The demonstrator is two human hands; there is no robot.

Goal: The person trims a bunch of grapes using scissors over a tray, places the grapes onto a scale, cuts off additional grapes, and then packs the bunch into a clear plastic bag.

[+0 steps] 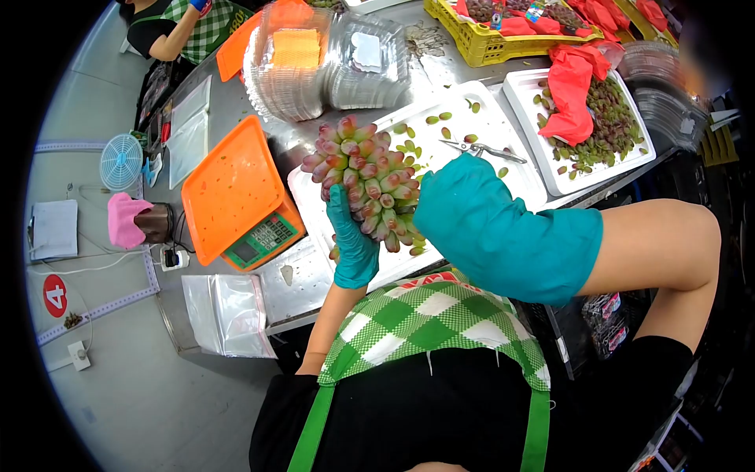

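A large bunch of pink and green grapes (366, 177) is held up above a white tray (523, 179). My left hand (351, 245), in a teal glove, is closed around the lower left of the bunch, thumb upward. Against its right side is my right hand (464, 206), also in a teal glove, with fingers curled. Its fingertips are hidden, so what they pinch does not show. Metal snips (495, 150) lie just beyond the right glove, partly covered by it. Loose grapes (409, 147) are scattered on the tray.
An orange scale (236, 185) stands left of the tray. Stacked clear plastic containers (366, 75) are behind it. At right, another white tray (550, 165) holds grapes and red paper (570, 90). A yellow crate (472, 47) sits at the back; another person (185, 35) works at far left.
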